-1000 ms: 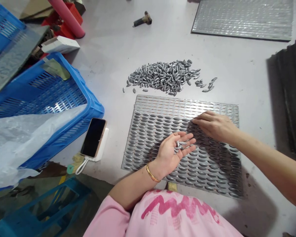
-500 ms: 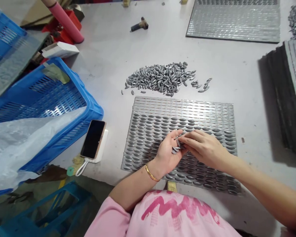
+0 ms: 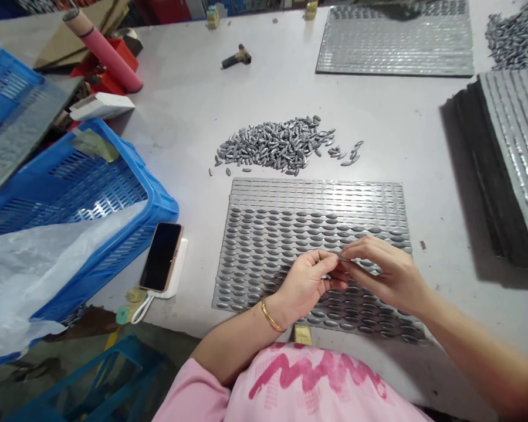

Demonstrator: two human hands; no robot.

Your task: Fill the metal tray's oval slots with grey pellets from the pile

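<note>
Over a ridged grey panel [image 3: 264, 246], my left hand [image 3: 305, 284] is curled closed, its thumb and forefinger pinching one end of a small grey oval piece [image 3: 344, 257]. My right hand [image 3: 389, 272] grips the other end between thumb and fingertips. Whether more pieces lie inside my left palm is hidden. Rows of matching oval pieces cover the near and middle parts of the panel, while its far strips are bare. Just beyond the panel lies a loose heap of grey oval pieces [image 3: 275, 143], with a few scattered at its sides.
At left stand a blue crate [image 3: 158, 193] with plastic sheeting and a phone [image 3: 161, 255] on a white block. A stack of panels [image 3: 510, 164] rises at right. Farther back are another panel [image 3: 396, 47], a second heap [image 3: 517, 38] and a small dark-handled tool [image 3: 236, 57].
My left hand has turned from an open palm holding several pieces to a closed pinch. Both hands now meet on one piece, a little farther right. The view has shifted slightly.
</note>
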